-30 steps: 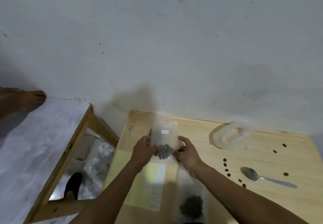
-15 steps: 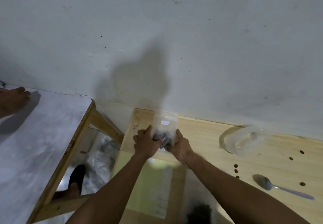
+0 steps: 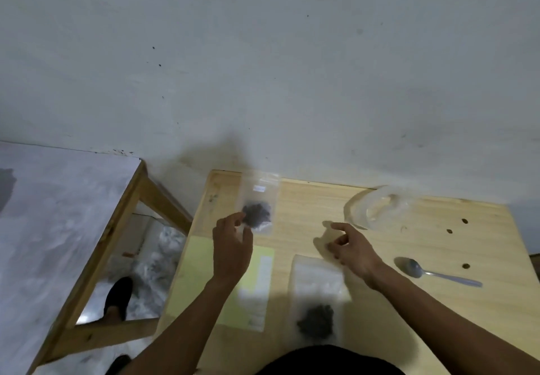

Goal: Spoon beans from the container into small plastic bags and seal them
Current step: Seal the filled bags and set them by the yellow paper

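A bag [image 3: 258,205] of beans lies on the table [image 3: 409,301]. The left hand [image 3: 232,247] is just beside it, fingers loose and holding nothing. The right hand [image 3: 352,247] is half curled and empty.

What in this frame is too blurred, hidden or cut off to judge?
- Head view: far bag: seal strip too blurred to tell if shut.
- Near bag: motion blur; lower end hidden behind dark clothing.
- Container: clear, washed out; contents unreadable.
- Left hand and right hand: open, forearms cut by bottom edge.

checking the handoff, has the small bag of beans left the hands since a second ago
Yes. The small bag of beans now lies on the table near its far left corner; both hands have let go and drawn back toward the person.
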`<control>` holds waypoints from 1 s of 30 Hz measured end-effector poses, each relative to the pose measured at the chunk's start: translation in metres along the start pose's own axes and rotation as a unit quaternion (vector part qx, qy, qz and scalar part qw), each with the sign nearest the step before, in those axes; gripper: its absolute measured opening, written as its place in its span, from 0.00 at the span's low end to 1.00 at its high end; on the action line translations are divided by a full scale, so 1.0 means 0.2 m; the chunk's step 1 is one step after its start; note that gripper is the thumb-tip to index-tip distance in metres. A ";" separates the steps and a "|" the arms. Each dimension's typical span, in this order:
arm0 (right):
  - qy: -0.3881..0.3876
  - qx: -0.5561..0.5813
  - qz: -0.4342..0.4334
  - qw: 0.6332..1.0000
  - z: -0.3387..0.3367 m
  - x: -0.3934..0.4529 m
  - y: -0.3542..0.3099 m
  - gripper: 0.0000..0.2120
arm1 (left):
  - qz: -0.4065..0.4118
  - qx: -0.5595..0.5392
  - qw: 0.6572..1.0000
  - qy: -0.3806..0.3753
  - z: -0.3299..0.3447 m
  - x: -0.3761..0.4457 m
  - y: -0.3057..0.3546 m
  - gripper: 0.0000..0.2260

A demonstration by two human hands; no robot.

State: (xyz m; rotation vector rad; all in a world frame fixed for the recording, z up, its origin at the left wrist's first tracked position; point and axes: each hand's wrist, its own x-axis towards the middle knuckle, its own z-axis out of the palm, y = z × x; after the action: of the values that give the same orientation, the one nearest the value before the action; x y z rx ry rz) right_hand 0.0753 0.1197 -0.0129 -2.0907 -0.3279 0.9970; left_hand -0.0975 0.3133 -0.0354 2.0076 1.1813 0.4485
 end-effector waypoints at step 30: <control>-0.025 0.111 -0.059 0.992 0.35 -0.40 0.03 0.07 | -0.031 -0.136 0.990 -0.025 -0.15 -0.61 0.06 0.13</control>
State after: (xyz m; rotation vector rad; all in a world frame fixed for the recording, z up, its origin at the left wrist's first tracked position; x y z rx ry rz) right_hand -0.0303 0.1123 0.0001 -1.8263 -0.3461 0.9704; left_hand -0.1724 0.2184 0.0014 1.7341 1.0857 0.4963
